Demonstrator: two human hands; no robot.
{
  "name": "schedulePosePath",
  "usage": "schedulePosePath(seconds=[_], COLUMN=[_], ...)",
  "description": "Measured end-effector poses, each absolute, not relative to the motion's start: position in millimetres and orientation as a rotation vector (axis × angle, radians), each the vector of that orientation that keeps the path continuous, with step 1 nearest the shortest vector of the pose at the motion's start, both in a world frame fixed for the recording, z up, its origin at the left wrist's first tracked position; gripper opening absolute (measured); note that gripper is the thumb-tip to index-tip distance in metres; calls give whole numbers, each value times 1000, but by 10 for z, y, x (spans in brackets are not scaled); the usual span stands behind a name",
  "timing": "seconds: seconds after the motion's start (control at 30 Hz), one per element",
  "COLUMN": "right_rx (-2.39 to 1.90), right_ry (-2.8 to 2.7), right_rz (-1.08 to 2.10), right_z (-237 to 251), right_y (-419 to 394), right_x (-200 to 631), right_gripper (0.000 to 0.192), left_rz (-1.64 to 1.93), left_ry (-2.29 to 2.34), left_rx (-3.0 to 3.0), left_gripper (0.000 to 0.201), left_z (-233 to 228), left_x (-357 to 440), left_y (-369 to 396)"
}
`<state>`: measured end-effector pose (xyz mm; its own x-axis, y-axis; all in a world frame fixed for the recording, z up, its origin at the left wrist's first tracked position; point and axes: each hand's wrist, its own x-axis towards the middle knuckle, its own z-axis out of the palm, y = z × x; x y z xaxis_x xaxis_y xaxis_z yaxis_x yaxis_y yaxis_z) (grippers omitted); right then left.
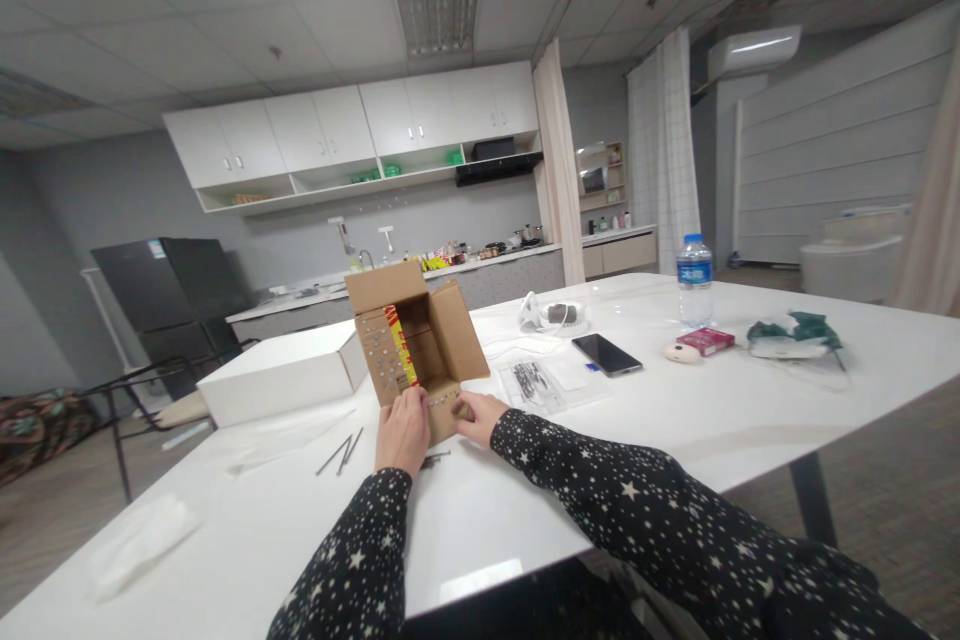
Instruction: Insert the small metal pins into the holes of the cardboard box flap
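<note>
- Worktop (465, 510): carries the cardboard box (429, 345), at twelve o'clock from the hands, within easy reach.
- Cardboard box: mouth tilted up toward six o'clock; long axis of the mouth appears eleven-to-five.
- Left hand (403, 428), right hand (481, 416): fingers curled, nearly closed, at the near flap (442, 420), apparently steadying it; firm grip cannot be confirmed.
- Slim rods (349, 453): loose, eight o'clock of box.

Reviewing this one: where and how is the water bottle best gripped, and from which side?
Probably around the label of the bottle, below the blue cap, with the right hand coming from the left. It stands upright and looks rounded, suiting a sideways wrap. The red packet lies just in front, whereas a gap separates bottle and phone.
</note>
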<state>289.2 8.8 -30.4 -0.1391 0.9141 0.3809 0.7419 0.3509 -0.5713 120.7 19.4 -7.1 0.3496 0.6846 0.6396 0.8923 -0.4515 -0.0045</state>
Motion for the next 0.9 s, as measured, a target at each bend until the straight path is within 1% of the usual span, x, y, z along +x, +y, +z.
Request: schedulePosePath(seconds=[0.4, 0.67, 0.9], right_rx=[-1427, -1422, -1430], right_ry=[-1941, -1935, -1934], right_rz=[309, 311, 321], right_z=[-274, -306, -264], right_y=[52, 86, 47], right_x=[2898, 2908, 2901], right_gripper=[26, 26, 26], left_rz=[-984, -953, -1193], left_ry=[-1433, -1416, -1399], left_rx=[-2375, -2340, -2344], left_gripper=[26, 28, 25], left_z=[-76, -100, -15], left_x=[1183, 1172, 1209], left_y=[230, 245, 181])
